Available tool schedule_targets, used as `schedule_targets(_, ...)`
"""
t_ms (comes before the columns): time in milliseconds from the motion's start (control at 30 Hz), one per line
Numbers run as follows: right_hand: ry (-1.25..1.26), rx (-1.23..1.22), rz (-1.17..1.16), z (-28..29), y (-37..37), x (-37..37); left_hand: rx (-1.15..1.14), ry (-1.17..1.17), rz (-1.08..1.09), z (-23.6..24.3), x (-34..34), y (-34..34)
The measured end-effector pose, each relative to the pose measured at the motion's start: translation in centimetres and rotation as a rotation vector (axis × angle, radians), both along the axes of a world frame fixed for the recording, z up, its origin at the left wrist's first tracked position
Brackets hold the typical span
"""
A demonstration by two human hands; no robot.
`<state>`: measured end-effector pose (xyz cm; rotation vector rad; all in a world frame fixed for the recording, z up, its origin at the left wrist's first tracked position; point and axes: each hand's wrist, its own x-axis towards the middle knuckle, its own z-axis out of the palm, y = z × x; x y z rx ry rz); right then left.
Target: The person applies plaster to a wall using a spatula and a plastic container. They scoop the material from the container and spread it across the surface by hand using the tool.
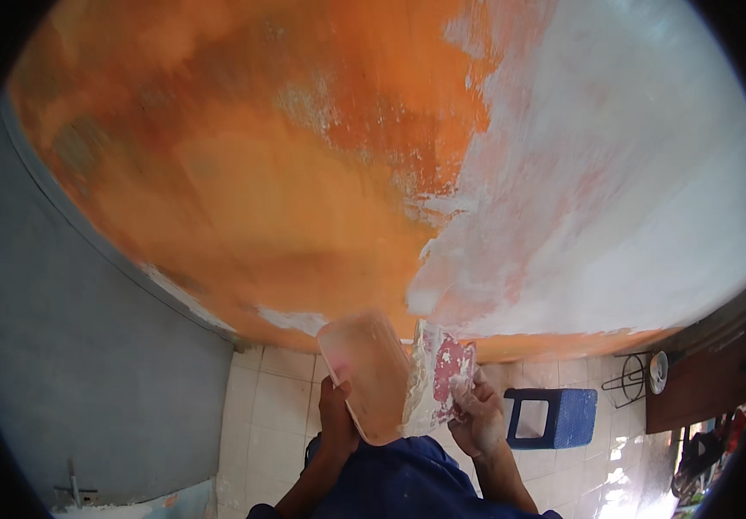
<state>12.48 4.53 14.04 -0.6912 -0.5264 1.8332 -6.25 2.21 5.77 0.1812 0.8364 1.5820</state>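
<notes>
My left hand (338,415) grips the left edge of a shallow peach-coloured plastic tray (364,372) with rounded corners, thumb over its rim. My right hand (481,415) is closed on a wide putty scraper (449,381), a flat red piece thickly smeared with white putty. The scraper's left side meets the tray's right rim, where pale putty is caked. Both are held at waist height, close in front of the wall (269,199). Orange paint covers the wall's left part. White putty (615,173) coats its right part, with a ragged border and pinkish patches between.
A grey panel or door (105,346) stands along the left. Below lies a white tiled floor (260,415). To the right are a blue plastic stool (553,418), a black wire stand (625,381) and a dark brown wooden piece of furniture (706,381).
</notes>
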Motion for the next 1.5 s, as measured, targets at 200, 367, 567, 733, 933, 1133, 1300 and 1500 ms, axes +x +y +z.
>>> schedule_targets(200, 0.230, -0.073, 0.153, -0.1, 1.1, -1.2, 0.032, -0.054, -0.081, 0.9, -0.7, 0.2)
schedule_targets(367, 0.207, 0.031, 0.109, 2.2, 2.2, -2.5, 0.030, -0.086, -0.167, 0.2, -1.8, 0.8)
schedule_targets(567, 0.051, 0.273, -0.085, 8.3, 4.9, -2.5, -0.021, -0.132, -0.234, 3.0, -2.0, 1.2)
schedule_targets(733, -0.440, 0.937, -0.493, 16.9, 6.5, -3.9, 0.027, -0.193, -0.299, 2.5, -2.9, 2.1)
schedule_targets(933, -1.290, 1.780, -1.370, 26.6, 11.0, -6.6, 0.018, -0.102, -0.294, 3.7, -3.3, 2.3)
schedule_targets(1133, -1.497, 1.913, -1.714, 29.4, 17.2, -10.4, -0.071, -0.059, -0.175, 3.6, -3.7, 2.4)
schedule_targets(1300, -1.689, 1.796, -1.581, 27.9, 17.1, -11.6, -0.039, -0.125, -0.214, 2.8, -4.3, 3.2)
schedule_targets(1500, -1.749, 1.891, -1.322, 20.2, 16.1, -12.0, -0.038, -0.086, -0.209, 1.1, -5.2, 3.4)
